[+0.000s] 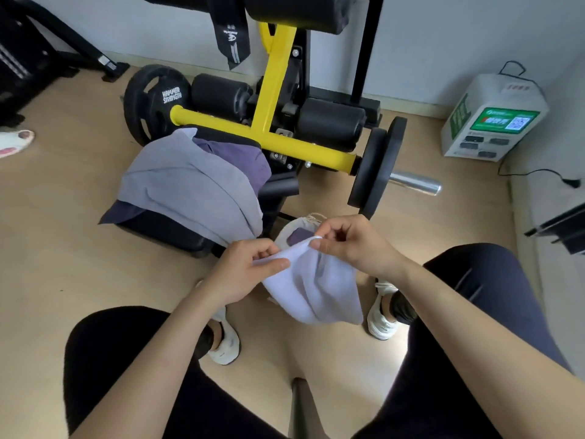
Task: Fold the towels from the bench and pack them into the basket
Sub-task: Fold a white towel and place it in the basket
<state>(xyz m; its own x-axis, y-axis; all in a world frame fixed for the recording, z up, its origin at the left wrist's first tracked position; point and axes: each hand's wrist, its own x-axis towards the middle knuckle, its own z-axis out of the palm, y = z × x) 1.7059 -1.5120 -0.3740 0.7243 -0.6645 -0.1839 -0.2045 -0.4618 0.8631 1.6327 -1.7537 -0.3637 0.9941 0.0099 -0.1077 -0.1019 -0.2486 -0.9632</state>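
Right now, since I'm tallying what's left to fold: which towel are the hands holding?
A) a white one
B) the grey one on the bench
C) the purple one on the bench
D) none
A: the left hand and right hand each pinch the top edge of the white towel, while the grey towel and purple towel lie on the bench, untouched.

Wood floor [63, 191], pale wall [443, 42]

White towel [316, 293] I hold: soft matt cloth, fine nap; grey towel [186, 185] and purple towel [234, 156] likewise matt cloth, creased; table pad [158, 228] black, smooth, leather-like; frame [218, 123] yellow painted metal, glossy; bar end [414, 184] bare polished metal; floor [57, 248] smooth, wood-look, faint sheen.
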